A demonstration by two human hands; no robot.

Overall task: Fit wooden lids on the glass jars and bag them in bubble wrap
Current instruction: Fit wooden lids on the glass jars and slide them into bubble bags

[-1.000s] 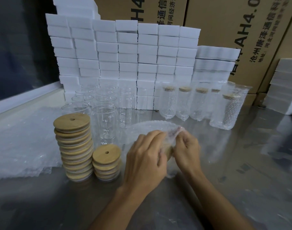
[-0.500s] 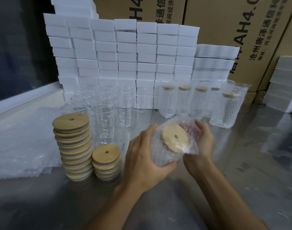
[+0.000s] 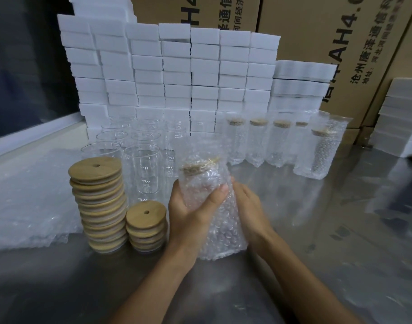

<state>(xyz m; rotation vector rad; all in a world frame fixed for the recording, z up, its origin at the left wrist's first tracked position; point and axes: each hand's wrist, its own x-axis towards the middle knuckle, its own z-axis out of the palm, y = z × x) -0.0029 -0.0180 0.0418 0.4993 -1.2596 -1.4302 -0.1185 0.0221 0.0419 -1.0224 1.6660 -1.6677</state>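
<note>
A lidded glass jar in a bubble wrap bag point(image 3: 212, 183) stands nearly upright between my hands, just above the metal table. My left hand point(image 3: 191, 213) grips its left side, thumb across the front. My right hand point(image 3: 249, 206) holds its right side from behind. The wooden lid shows through the wrap near the top. Two stacks of wooden lids point(image 3: 99, 204) point(image 3: 146, 225) stand to the left. Bare glass jars point(image 3: 142, 169) cluster behind them. Several bagged, lidded jars point(image 3: 310, 150) line up at the back right.
A pile of flat bubble wrap bags point(image 3: 29, 197) lies at the left on the steel table point(image 3: 340, 230). Stacked white boxes point(image 3: 177, 66) form a wall behind the jars, with cardboard cartons point(image 3: 340, 43) beyond. More white boxes point(image 3: 401, 118) stand at the far right.
The bagged jar lay tipped with its lid facing me; both hands have turned it upright. The left hand slid to the side of the bag and the right hand moved behind it.
</note>
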